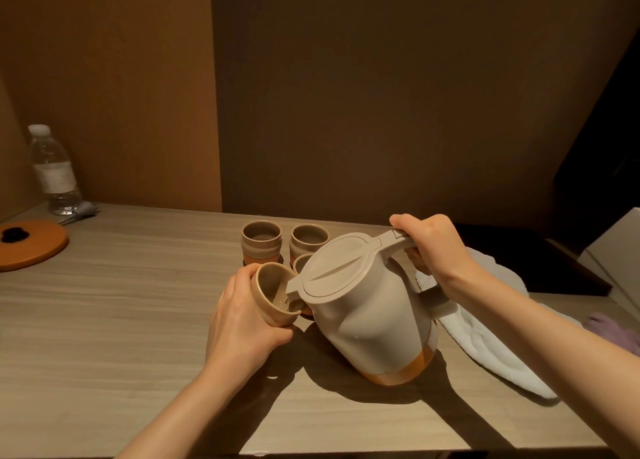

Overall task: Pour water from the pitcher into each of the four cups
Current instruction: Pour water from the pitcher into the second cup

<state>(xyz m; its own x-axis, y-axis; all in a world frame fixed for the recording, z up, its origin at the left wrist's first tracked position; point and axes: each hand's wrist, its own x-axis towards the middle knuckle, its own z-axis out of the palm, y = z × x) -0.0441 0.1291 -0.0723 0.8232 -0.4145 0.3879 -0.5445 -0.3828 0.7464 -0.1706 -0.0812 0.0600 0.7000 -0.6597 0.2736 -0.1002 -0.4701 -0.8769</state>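
Counter boards are carrying everything, with a white towel lying right of the tilted pitcher. Right hand is gripping its handle with fingers closed, spout over the held cup, which left hand is wrapping. Two cups are standing behind; a third cup is sitting mostly hidden by the pitcher. An orange lid and a water bottle are sitting far left.

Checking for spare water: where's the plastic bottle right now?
In the head view, the plastic bottle stands upright at the table's far left corner against the wall, just behind the round orange tray.
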